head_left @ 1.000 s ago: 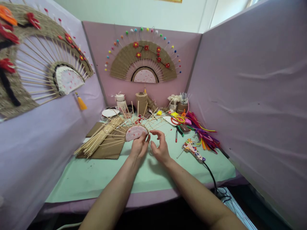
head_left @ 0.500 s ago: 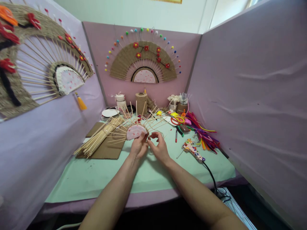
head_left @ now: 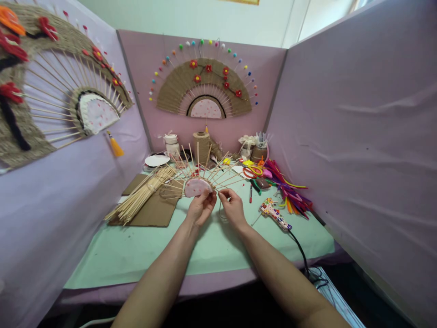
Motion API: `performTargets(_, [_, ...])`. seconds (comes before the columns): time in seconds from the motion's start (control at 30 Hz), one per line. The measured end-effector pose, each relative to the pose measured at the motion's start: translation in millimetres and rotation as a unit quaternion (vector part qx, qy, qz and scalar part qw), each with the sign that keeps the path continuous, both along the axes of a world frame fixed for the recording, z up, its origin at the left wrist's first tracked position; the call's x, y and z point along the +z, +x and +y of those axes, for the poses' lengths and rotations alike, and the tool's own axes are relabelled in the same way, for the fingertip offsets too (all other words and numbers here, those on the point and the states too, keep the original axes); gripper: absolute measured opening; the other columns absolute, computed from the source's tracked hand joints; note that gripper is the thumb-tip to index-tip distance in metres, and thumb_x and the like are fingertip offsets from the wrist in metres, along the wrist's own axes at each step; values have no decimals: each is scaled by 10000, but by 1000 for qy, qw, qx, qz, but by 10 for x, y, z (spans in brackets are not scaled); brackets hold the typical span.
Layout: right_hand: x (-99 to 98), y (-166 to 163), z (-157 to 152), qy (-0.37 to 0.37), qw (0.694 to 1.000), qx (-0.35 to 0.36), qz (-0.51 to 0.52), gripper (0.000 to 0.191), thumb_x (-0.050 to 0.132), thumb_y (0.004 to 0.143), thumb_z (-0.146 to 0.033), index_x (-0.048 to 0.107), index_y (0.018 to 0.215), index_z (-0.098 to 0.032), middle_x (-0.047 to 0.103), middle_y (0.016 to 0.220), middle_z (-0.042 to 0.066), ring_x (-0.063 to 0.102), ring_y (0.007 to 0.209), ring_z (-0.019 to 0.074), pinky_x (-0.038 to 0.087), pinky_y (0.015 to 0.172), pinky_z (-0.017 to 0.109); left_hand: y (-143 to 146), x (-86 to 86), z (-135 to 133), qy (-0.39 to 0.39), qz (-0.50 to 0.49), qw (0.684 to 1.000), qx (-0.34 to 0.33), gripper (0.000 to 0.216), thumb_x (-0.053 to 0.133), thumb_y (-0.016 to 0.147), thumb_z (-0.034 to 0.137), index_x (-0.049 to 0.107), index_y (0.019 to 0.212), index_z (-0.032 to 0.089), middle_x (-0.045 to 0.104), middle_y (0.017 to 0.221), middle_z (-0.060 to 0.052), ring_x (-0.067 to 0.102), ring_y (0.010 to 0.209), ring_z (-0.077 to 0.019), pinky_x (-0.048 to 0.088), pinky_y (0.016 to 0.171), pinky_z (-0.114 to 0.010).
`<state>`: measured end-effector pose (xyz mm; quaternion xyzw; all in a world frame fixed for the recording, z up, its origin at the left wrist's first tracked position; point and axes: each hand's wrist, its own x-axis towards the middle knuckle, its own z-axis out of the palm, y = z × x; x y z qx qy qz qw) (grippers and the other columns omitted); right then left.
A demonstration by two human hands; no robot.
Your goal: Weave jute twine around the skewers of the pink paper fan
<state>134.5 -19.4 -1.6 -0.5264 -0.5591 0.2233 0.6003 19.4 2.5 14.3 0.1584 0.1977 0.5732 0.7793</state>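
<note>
My left hand [head_left: 202, 207] grips the lower right of a small fan frame, thumb on its white half-round base [head_left: 197, 187] with pink spots. Thin wooden sticks [head_left: 183, 168] spread from the curved edge of that base. To the right of it, my right hand [head_left: 232, 206] pinches a thin twine [head_left: 221, 210] that hangs in a loop below the fingers. The twine appears to run toward the frame's right end, though its exact contact there is too small to make out. Both hands are above the green tabletop.
A bundle of sticks [head_left: 143, 193] lies on brown cardboard [head_left: 160, 214] at left. Right of the hands are a spotted glue gun [head_left: 276, 214], a red marker [head_left: 251, 193] and colourful pipe cleaners [head_left: 290, 193]. Behind stand a twine spool [head_left: 201, 146] and a white jar [head_left: 171, 145].
The fan frame has shifted slightly right and tilted in my left hand. My right hand has drawn a little away to the right with the twine, widening the gap between the hands.
</note>
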Motion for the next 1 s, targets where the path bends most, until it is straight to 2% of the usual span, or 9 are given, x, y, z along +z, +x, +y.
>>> performTargets(0.33, [-23,70,76,2,998,-12,58,203,526,782,-367,604,791,-179,631,750,29,549,684,156,422,656,279,-3,40,-58,-3,22,995,-97,83,587,777,176,630,756,108,665,690,-75,638,679,-136,526,638,-214])
performTargets(0.43, [-25,82,86,2,995,0,104,189,537,761,-364,587,792,-184,615,729,16,543,667,148,433,645,272,1,14,-87,-6,50,987,-153,108,615,760,196,640,799,98,681,738,-106,651,725,-166,528,691,-253])
performTargets(0.53, [-31,86,96,2,988,41,151,152,563,720,-325,577,771,-182,605,703,2,541,644,141,440,631,266,6,12,-114,-4,58,983,-174,116,618,753,171,647,821,82,690,782,-129,661,763,-186,519,776,-294])
performTargets(0.7, [-79,79,136,-8,988,68,135,134,562,699,-290,598,759,-176,636,733,15,567,690,153,454,690,290,21,30,-117,-2,63,991,-121,60,603,742,93,638,791,99,692,744,-86,654,687,-143,526,777,-289])
performTargets(0.87, [-128,86,178,-23,994,-3,110,306,572,715,-320,602,974,-161,653,938,82,587,788,179,467,734,334,40,13,-43,21,55,998,-34,79,649,710,101,623,784,110,698,766,-74,658,730,-144,525,813,-306])
performTargets(1.0, [-105,97,168,-20,997,-44,66,277,590,702,-320,589,927,-158,636,899,78,568,773,179,462,723,336,32,6,17,32,56,996,56,149,695,658,90,615,782,116,696,763,-61,661,746,-145,519,840,-327])
